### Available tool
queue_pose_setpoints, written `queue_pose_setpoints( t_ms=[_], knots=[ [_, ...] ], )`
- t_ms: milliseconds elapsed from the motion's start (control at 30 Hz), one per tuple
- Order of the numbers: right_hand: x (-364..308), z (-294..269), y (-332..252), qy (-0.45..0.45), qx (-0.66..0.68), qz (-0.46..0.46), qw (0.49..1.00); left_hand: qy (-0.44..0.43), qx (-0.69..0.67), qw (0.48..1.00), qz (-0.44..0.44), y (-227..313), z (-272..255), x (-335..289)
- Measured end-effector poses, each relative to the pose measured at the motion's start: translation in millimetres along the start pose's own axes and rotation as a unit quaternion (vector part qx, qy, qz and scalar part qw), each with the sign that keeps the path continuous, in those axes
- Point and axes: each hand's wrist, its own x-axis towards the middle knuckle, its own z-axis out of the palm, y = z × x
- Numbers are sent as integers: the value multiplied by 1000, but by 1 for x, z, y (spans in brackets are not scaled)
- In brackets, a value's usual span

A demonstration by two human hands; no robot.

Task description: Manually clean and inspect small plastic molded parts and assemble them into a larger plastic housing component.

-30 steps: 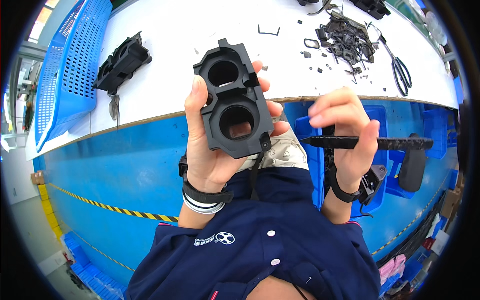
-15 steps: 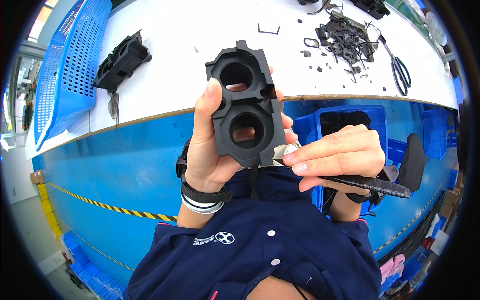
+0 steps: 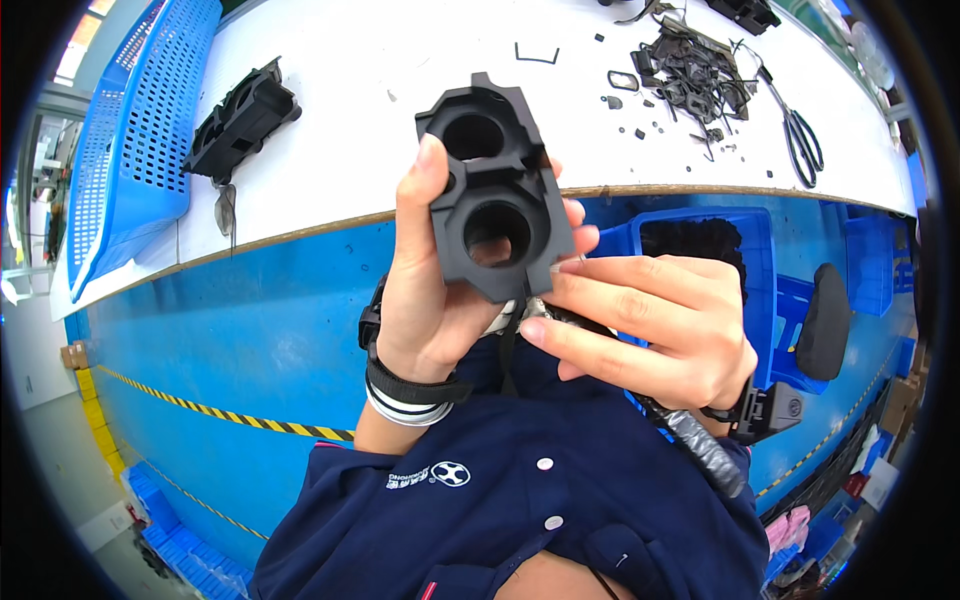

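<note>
My left hand [image 3: 418,280] grips a black moulded plastic part [image 3: 492,178] with two round openings, its thumb along the left side and fingertips curling round the right. The part is raised over the gap before the table, its long side pointing away from me. At its lower right corner, my right hand [image 3: 665,315] is closed on a slim tool with a dark tape-wrapped handle [image 3: 705,455], which slants down to the right out of my palm. Fingers and the part mostly cover the tool's light, shiny tip, so its kind cannot be made out.
On the white table [image 3: 340,130] lie another black part [image 3: 243,120], a blue perforated basket [image 3: 150,120], a heap of black scraps [image 3: 695,80] and black-handled scissors [image 3: 800,145]. Below the table's edge, a blue bin [image 3: 625,240] holds dark pieces.
My left hand has tipped the black part and raised its lower end slightly. The right hand has shifted left against its lower corner, and the tool's handle now slopes more steeply downward.
</note>
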Motion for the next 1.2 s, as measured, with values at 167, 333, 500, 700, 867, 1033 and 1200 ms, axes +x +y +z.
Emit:
queue_pose_setpoints(
  t_ms=[167, 333, 500, 700, 867, 1033, 1200],
  knots=[
    [-8, -3, -6, 33, -15, 13, 999, -45, -170, 984, -43, -5, 4, 2],
    [-4, -13, -2, 91, -1, 46, 995, -9, -132, 989, -62, -7, 8, 3],
    [-1, -8, 5, 54, 11, -26, 998, -16, -179, 980, -86, -8, 11, 0],
    [-2, -11, 4, 32, -8, -29, 999, -28, -166, 979, -111, -14, 4, 1],
    [-5, -11, 10, 53, -117, -79, 989, 0, -93, 992, -89, -21, 5, 2],
    [-11, -18, 6, 49, -170, -79, 981, -10, -176, 981, -79, -29, 14, -1],
    [-18, -11, 16, 165, -75, -78, 980, 34, 77, 996, -12, -26, 27, -8]
  ],
)
